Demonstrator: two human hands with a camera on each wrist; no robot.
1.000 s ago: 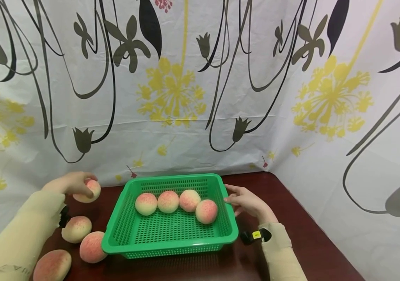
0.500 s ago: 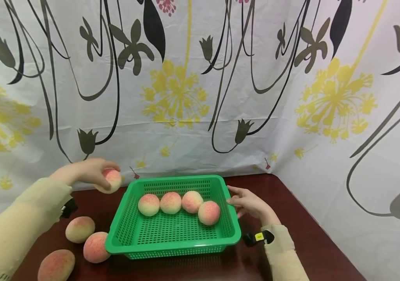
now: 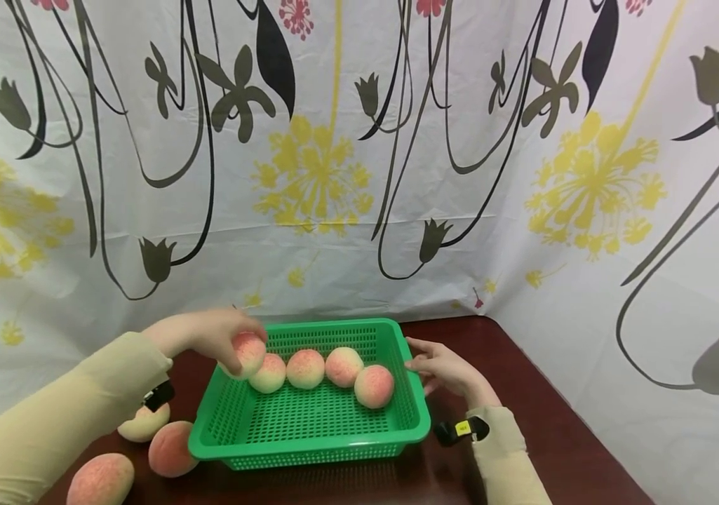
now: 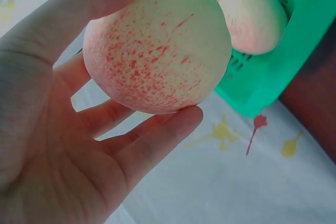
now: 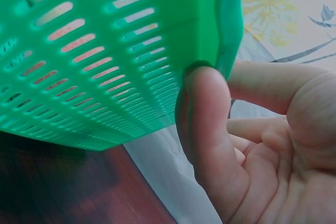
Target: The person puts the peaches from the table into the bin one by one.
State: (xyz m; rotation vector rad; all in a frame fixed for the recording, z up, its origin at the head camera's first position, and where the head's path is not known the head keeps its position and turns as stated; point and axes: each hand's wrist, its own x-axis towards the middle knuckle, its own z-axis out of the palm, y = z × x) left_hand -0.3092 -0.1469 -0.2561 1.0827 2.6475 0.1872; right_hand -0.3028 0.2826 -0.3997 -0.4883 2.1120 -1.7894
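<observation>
My left hand (image 3: 210,335) holds a pink-and-cream peach (image 3: 249,355) over the left back part of a green plastic basket (image 3: 308,444). In the left wrist view, the thumb and fingers curl around that peach (image 4: 157,45). Several peaches lie in a row inside the basket, including one (image 3: 374,386) at the right end. At the basket's right side, my right hand (image 3: 447,368) grips the rim. In the right wrist view, the digits of the right hand (image 5: 262,145) lie on either side of the green rim (image 5: 231,19).
Left of the basket, on the dark red table (image 3: 504,435), lie a pale peach (image 3: 144,423) partly behind the left wrist, a redder peach (image 3: 172,449) against the basket, and another peach (image 3: 102,480) nearer the front. A flower-printed curtain (image 3: 334,280) hangs behind.
My left hand has carried the peach rightward from the table's left side, raising it and then lowering it over the basket. The right hand stays at the basket's rim.
</observation>
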